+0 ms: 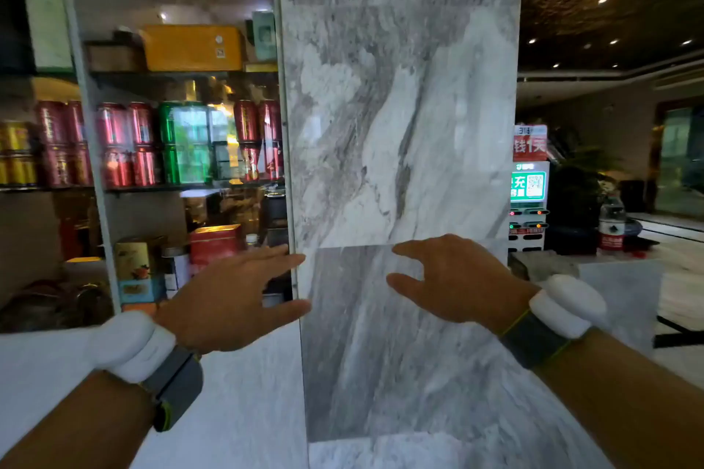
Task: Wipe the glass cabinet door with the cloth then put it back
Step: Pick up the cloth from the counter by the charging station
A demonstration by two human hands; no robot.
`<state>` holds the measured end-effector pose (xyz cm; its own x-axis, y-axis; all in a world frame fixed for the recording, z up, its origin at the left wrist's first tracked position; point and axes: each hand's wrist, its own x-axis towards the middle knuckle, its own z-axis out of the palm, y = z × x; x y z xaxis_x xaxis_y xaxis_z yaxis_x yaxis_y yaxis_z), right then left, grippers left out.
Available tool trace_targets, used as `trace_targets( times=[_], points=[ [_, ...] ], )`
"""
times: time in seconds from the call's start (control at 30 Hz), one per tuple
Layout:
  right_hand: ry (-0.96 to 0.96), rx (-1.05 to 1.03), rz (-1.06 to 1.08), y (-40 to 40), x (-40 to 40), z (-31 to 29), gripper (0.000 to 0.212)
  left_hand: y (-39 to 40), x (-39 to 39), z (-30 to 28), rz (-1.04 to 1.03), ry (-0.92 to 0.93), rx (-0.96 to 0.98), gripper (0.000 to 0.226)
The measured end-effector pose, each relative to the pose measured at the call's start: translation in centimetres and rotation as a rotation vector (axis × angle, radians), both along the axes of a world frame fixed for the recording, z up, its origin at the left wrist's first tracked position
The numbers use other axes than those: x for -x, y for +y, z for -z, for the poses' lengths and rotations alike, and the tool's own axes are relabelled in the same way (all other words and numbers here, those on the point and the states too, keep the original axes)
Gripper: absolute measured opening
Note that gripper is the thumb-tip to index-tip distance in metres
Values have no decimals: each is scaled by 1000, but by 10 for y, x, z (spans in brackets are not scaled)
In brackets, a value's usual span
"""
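Both hands empty: my left hand [228, 301] spread flat, fingertips [293, 259] at the cabinet's right edge; right hand [453, 278] loosely open before the marble pillar [400, 107]. Glass cabinet door [183, 126] upright at left, long axis vertical. Cloth unseen.

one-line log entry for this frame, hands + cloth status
left hand: open, empty | right hand: open, empty | cloth: not in view | glass cabinet door: untouched, left of marble pillar

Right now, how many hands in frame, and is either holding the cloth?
2. Left hand is open in front of the glass cabinet door, by the marble pillar's edge. Right hand is open before the pillar. Neither holds a cloth; none is visible.
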<state>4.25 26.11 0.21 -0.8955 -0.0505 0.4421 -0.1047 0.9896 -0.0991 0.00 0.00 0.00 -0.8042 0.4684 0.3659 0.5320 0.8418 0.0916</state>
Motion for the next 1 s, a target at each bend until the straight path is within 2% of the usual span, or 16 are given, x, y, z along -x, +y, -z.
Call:
trace_targets(
  times=[0.07,0.13,0.23,0.37,0.57,0.67,0.83,1.0],
  points=[
    [-170,-80,44,7,6,9,64,8,8,7,16,-137,93,98],
    [-312,-100,72,14,9,21,67,12,15,17,15,-194,135,98],
    [-394,-92,111,22,18,38,68,21,30,37,15,-226,162,103],
    [-403,-74,137,29,21,48,72,36,42,54,33,-316,211,96],
    [-374,-51,206,67,17,56,73,82,54,57,141,-315,188,102],
    [-361,-40,223,88,18,62,73,106,59,59,164,-315,191,89],
    [-369,25,264,171,25,81,73,188,77,79,226,-291,159,99],
    [-348,42,271,259,43,92,71,281,96,99,270,-318,80,85]
  ],
)
